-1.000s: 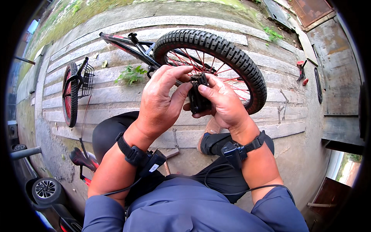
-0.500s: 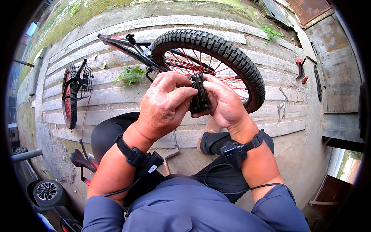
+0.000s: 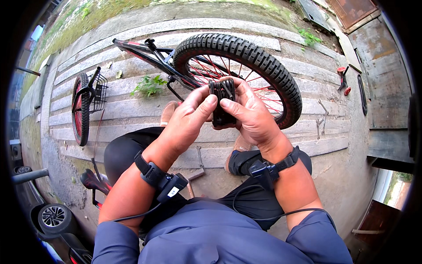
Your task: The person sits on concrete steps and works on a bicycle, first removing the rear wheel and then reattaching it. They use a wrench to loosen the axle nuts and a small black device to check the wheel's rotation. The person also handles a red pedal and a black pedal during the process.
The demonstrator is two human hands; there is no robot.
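Between both hands is a compact black folding multi-tool (image 3: pixel 223 115), with several narrow dark pieces side by side in its body. My left hand (image 3: pixel 181 127) grips its left side, thumb laid against the near face. From the other side, my right hand (image 3: pixel 257 121) holds it with the thumb on the near face and fingers curled round the top and back. Just beyond my hands lies a bicycle wheel (image 3: pixel 288 94) with a knobbly black tyre and red spokes. It is joined to a black bicycle frame (image 3: pixel 151 61) lying on the ground.
A loose front wheel (image 3: pixel 80 110) with a fork and wire basket (image 3: pixel 100 92) is at the left. A saddle (image 3: pixel 91 180) lies near my left knee, and a wrench (image 3: pixel 200 156) between my feet. At the right are a red-and-black part (image 3: pixel 343 81) and a black tyre-like loop (image 3: pixel 361 94).
The multi-tool has turned so its broader face shows toward me. My left hand has shifted from pinching its top to gripping its side, and my right thumb has come onto the near face.
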